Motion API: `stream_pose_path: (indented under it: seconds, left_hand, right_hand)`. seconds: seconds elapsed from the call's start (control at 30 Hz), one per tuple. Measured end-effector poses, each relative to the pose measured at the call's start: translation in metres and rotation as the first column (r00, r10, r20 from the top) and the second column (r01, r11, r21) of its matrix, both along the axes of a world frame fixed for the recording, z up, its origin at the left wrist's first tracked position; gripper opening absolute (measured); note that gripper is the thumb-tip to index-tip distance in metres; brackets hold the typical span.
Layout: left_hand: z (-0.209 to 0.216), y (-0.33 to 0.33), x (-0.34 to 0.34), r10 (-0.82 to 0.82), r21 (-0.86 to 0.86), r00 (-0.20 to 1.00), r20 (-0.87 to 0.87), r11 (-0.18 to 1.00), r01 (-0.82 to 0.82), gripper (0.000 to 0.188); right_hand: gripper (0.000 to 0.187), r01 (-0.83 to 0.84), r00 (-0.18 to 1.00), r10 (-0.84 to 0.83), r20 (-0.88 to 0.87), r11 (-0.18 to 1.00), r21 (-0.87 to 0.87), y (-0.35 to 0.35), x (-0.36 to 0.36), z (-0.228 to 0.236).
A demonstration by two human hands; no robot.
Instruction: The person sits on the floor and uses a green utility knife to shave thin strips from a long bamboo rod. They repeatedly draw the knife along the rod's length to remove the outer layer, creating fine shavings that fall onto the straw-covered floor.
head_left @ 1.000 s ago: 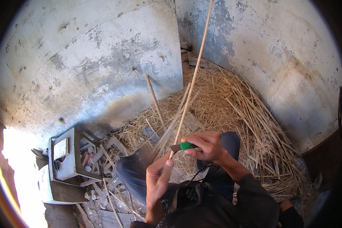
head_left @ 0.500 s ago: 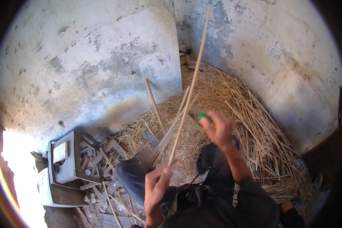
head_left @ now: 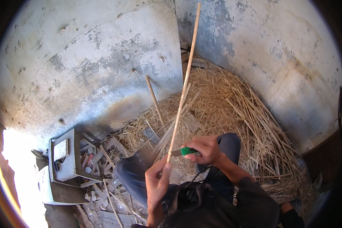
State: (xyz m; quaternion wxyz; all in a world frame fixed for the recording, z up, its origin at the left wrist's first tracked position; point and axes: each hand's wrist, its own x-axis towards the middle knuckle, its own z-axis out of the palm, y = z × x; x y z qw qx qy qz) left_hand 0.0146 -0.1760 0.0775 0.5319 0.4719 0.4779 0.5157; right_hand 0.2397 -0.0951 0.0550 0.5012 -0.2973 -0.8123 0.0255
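My left hand is closed round the lower end of a long, thin wooden stick, which slants up and away toward the wall corner. A knife with a green handle sits in my right hand, fingers wrapped round it. Its short blade points left and meets the stick just above my left thumb; whether it has cut into the wood I cannot tell. The palm side of my right hand is hidden.
Wood shavings and split strips heap up along the right wall. One pole leans against the left wall. An overturned wooden box frame lies at the left among scraps. My bent knees flank the work.
My right hand has come down and left, bringing the knife blade to the stick. The stick's far end has swung slightly left; my left hand keeps its grip.
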Motion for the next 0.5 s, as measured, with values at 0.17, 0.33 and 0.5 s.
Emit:
stream_pose_path:
  seconds: [0.17, 0.33, 0.5]
  left_hand:
    - [-0.001, -0.002, 0.004, 0.034, 0.090, 0.996, -0.080, 0.996, -0.026, 0.035]
    - [0.005, -0.003, 0.005, 0.068, 0.124, 0.985, -0.155, 0.991, -0.049, 0.033]
    - [0.006, -0.003, 0.004, 0.066, 0.136, 0.985, -0.162, 0.990, -0.044, 0.034]
  right_hand:
    - [0.039, -0.001, 1.000, 0.002, 0.005, 0.999, -0.034, -0.001, -0.005, 0.004]
    - [0.038, -0.001, 0.999, 0.001, 0.046, 1.000, -0.015, -0.002, -0.004, 0.011]
    - [0.037, 0.045, 0.994, -0.047, 0.098, 0.999, 0.021, -0.003, 0.000, 0.017]
